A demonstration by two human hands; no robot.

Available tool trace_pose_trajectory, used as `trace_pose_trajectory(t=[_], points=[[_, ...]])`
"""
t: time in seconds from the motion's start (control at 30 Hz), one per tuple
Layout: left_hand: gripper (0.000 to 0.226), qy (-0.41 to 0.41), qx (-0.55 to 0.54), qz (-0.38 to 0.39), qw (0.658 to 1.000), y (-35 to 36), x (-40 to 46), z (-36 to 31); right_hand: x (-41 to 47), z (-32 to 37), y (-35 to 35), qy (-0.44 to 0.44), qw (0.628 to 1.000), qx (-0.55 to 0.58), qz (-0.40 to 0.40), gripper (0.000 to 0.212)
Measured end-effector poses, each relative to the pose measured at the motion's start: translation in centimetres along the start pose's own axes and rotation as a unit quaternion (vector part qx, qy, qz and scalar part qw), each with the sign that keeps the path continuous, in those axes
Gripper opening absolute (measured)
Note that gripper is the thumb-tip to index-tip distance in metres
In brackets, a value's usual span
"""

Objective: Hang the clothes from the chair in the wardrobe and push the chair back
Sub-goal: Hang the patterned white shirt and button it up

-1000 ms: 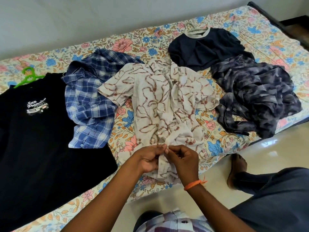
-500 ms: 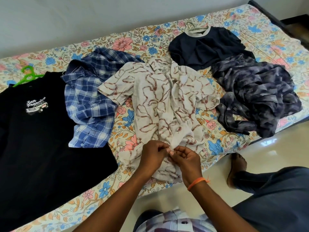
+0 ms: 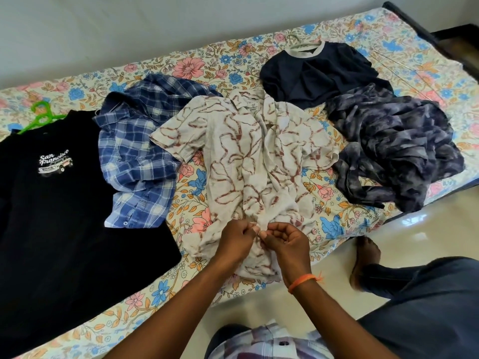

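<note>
Both hands, the left hand (image 3: 237,238) and right hand (image 3: 286,239), pinch the front placket of the cream patterned shirt (image 3: 248,161) lying mid-bed (image 3: 414,63) near its front edge; thin crumpled cloth could slip, misaligning the button.

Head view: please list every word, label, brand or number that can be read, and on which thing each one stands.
"San Francisco": white script on the chest of the black T-shirt, above a small car graphic.
Text under that car graphic: too small to read.
Neck label inside the collar of the cream patterned shirt: printed, but too small and blurred to read.
No other readable text on the remaining clothes or the floral bedsheet.
</note>
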State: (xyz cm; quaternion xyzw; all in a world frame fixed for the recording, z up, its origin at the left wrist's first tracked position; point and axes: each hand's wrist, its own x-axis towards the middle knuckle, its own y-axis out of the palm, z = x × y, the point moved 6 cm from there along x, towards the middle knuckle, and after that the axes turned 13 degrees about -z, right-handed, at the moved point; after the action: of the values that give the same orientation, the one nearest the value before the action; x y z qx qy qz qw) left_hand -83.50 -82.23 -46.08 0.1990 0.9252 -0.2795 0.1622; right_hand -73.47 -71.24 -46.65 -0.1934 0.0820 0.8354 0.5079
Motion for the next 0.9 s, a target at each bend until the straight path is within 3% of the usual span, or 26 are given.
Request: trace_pose_trajectory(t=[0.17,0.37,0.6,0.77,0.9], points=[[0.027,-0.027,-0.073,-0.035,0.996,-0.1,-0.2,-0.3,-0.8,0.0,0.2,-0.059,0.996,-0.034,-0.056,0.028],[0.01,-0.059,-0.158,-0.055,0.984,-0.4,-0.9,-0.5,-0.7,-0.5,0.1,-0.055,0.997,-0.043,-0.036,0.02],[0.01,0.036,-0.043,-0.043,0.997,-0.1,-1.5,-1.4,-1.0,-0.2,-0.4,-0.106,0.992,-0.063,-0.041,0.017],[0.021,0.037,-0.056,-0.02,0.998,-0.6,-1.8,-1.7,-1.2,0.2,-0.4,-0.141,0.987,-0.068,-0.026,0.021],[0.022,0.084,0.013,-0.058,0.995,-0.9,-2.0,-2.5,-1.5,0.4,-0.4,-0.159,0.982,-0.088,-0.045,0.028]])
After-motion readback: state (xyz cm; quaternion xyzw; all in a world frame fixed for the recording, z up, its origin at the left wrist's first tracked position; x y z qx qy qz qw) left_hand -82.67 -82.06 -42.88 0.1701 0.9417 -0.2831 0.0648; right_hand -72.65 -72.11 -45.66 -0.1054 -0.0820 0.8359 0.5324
